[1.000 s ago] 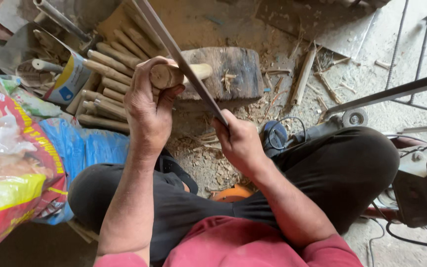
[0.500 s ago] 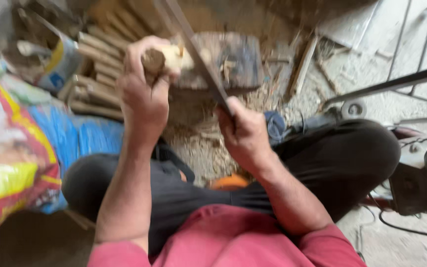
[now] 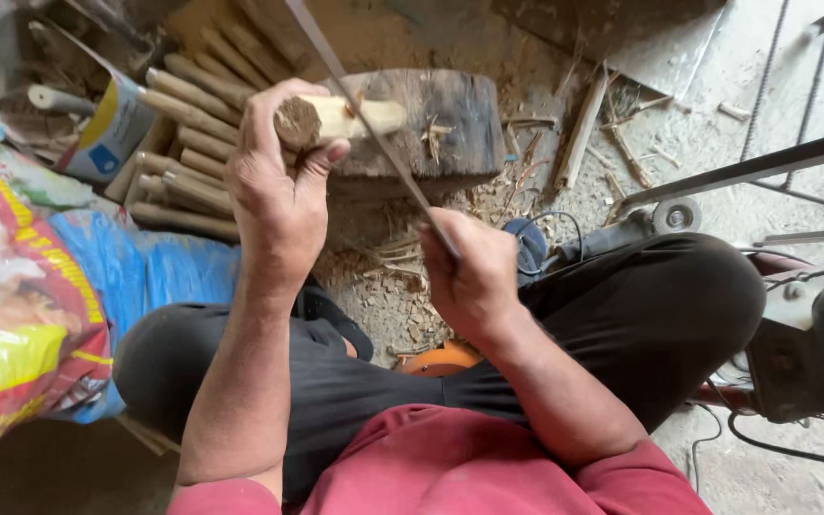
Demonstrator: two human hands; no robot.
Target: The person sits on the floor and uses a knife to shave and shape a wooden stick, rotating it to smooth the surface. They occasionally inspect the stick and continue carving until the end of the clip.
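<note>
Left hand clamps wooden stick on chopping block, frame centre-top; right hand fisted round long blade. Far end stripped pale, gripped end unworked.

Open floor lies right of the chopping block, littered only with thin wood splinters, while stacked sticks and bulging sacks crowd the left, and a metal frame bars the right edge.

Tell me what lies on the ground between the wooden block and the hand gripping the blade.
In the head view, a litter of wood shavings covers the ground between the wooden block and the right hand; the long blade crosses above it.
</note>
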